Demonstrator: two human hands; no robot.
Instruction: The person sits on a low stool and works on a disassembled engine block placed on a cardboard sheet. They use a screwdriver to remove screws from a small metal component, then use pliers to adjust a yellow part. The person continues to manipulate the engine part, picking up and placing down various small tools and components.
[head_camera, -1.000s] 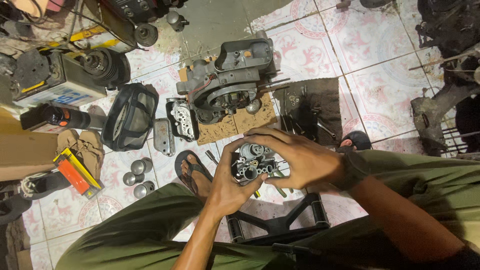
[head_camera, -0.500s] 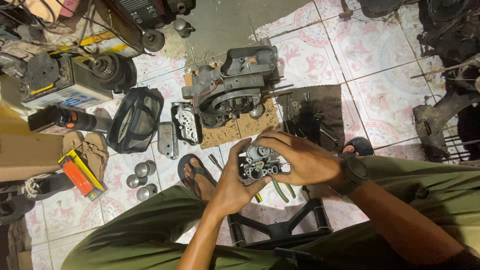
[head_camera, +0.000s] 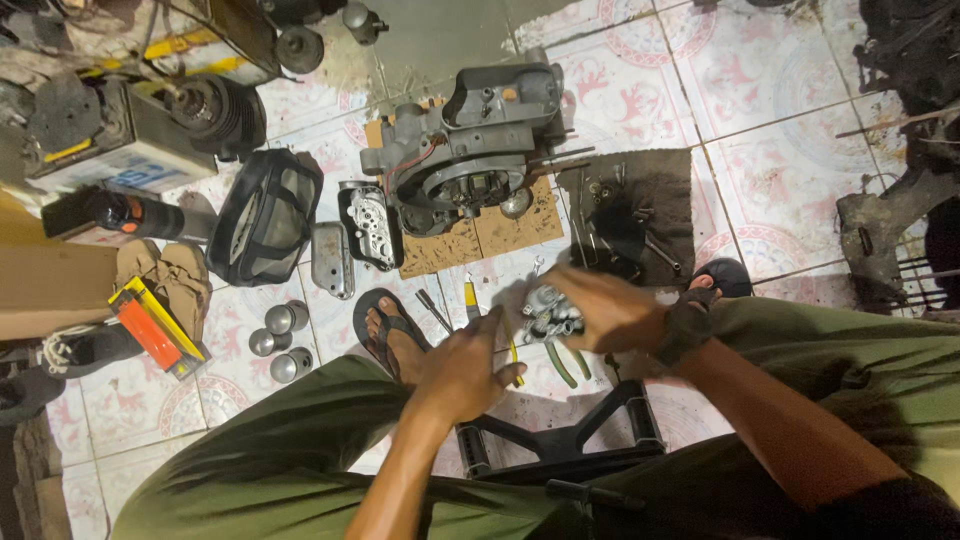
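Right hand (head_camera: 610, 312) holds a small silvery cast-metal assembly (head_camera: 548, 312), carburettor-like, with several round bores and fittings. It sits above the floor tiles between the knees, just in front of the seated person. Right fingers are curled over its top and right side, clamped on it; motion blur hides the exact fingertip contact.

Left hand (head_camera: 462, 372) is just below-left of the part. Can't tell if it touches it: the back of the hand faces the camera, fingers loosely bent, none visibly closed on anything.

Progress, judging by the layout: teardown looks well along.
- Large grey engine crankcase (head_camera: 470, 150) sits open on a brown cardboard sheet (head_camera: 480, 240), flywheel side exposed.
- Pulled parts are spread left of it: a small finned metal cover (head_camera: 372, 225), an oblong grey metal cap (head_camera: 330, 260), three short metal cylinders (head_camera: 280, 340), and a black mesh-sided housing (head_camera: 265, 215).
- Dark rag (head_camera: 630, 210) to the right of the cardboard carries loose bolts and small hardware.
- Green-handled pliers (head_camera: 565, 362) and a yellow-handled screwdriver (head_camera: 470, 298) lie on the tile right under the hands.

The small assembly itself still looks mostly whole: body and fittings together, nothing visibly split off. So work on that piece seems early, while the bigger engine strip looks mostly done. Nothing here shows any reassembly.

Person's sandalled foot (head_camera: 392, 330) rests on the tile left of the hands; a black metal frame (head_camera: 565, 440) sits under the legs.
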